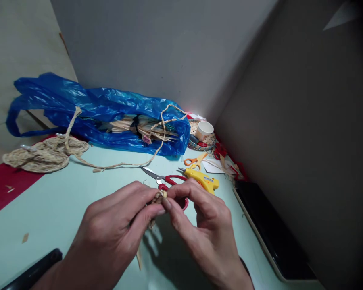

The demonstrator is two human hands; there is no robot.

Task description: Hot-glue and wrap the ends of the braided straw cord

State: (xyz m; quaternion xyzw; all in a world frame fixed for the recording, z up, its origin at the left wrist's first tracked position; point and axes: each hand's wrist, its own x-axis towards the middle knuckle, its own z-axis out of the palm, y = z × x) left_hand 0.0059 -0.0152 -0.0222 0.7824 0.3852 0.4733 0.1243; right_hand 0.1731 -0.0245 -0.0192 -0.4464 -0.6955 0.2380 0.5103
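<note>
Between my two hands is a small piece of braided natural fibre (pixel 159 197), pale tan and partly covered by the fingers. My left hand (pixel 115 229) pinches it between thumb and index finger, and a short tail hangs below. The thumb and fingertips of my right hand (pixel 204 225) press on its right end. Just behind the hands lie red-handled scissors (pixel 161 178), partly hidden by the right fingers. A yellow glue gun (pixel 201 180) rests beyond my right hand, with orange-handled scissors (pixel 195 161) behind it.
A blue plastic bag (pixel 109 100) holding dried fibre strips (pixel 125 125) lies along the wall. Coiled braided rope (pixel 39 155) sits at left, its strand crossing the table. A basket with a white cup (pixel 205 129) stands at the back. A black flat device (pixel 269 225) lies at right.
</note>
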